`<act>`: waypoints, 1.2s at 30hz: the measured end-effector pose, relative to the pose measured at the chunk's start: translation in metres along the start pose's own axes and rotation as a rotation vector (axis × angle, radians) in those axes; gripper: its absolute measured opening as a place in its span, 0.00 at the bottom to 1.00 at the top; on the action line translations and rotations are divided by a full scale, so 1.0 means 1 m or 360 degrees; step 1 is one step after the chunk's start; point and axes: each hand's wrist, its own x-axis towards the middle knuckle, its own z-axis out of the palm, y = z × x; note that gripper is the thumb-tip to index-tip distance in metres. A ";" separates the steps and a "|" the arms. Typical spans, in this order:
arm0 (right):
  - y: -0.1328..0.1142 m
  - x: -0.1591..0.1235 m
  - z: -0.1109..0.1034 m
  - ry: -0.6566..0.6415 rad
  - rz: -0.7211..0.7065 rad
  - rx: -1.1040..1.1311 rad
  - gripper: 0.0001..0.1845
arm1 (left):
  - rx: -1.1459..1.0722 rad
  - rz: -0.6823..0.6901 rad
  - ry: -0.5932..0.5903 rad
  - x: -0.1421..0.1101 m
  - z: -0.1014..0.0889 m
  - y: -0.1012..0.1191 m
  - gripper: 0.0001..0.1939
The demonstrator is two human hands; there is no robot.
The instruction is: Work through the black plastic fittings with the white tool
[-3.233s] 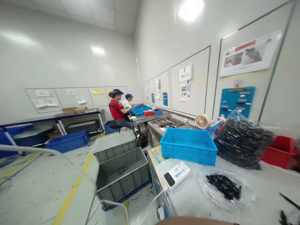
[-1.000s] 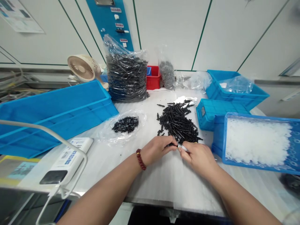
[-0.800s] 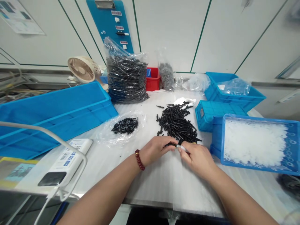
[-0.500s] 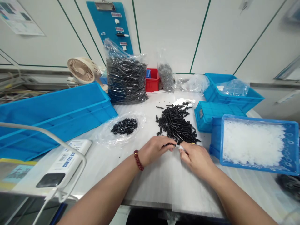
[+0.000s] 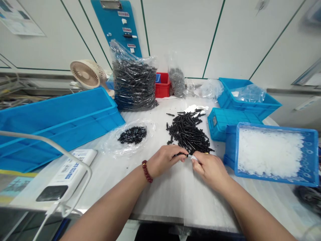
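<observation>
My left hand [image 5: 164,160] pinches a small black plastic part [image 5: 180,154] at its fingertips. My right hand [image 5: 209,167] pinches a small clear white piece [image 5: 193,157] against the end of that black part. Both hands meet just in front of a loose pile of black parts [image 5: 188,132] on the white table [image 5: 160,197]. A blue bin of clear white pieces [image 5: 271,152] stands right of my right hand. A red bead bracelet [image 5: 145,171] is on my left wrist.
A clear bag with a few black parts [image 5: 131,134] lies left of the pile. Behind stand a big bag of black parts [image 5: 134,83], a red bin [image 5: 162,87], a fan [image 5: 85,73] and more blue bins [image 5: 247,100]. A long blue tray [image 5: 57,117] and a white power bank [image 5: 67,174] lie left.
Earlier the view looked across the room at co-workers; it has swung down to the table. Over the last second my hands have stayed pinched together on the two small parts.
</observation>
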 end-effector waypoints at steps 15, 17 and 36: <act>0.003 0.001 -0.001 0.0024 0.0224 -0.0106 0.16 | -0.0183 -0.0223 0.0010 0.000 -0.001 0.002 0.07; 0.005 0.002 -0.002 0.0053 0.0246 -0.0079 0.16 | -0.0465 -0.0498 0.0054 0.001 -0.002 0.001 0.07; 0.008 0.003 0.004 0.0071 0.0075 0.0144 0.12 | 0.0739 -0.1067 -0.0166 -0.003 -0.008 -0.012 0.06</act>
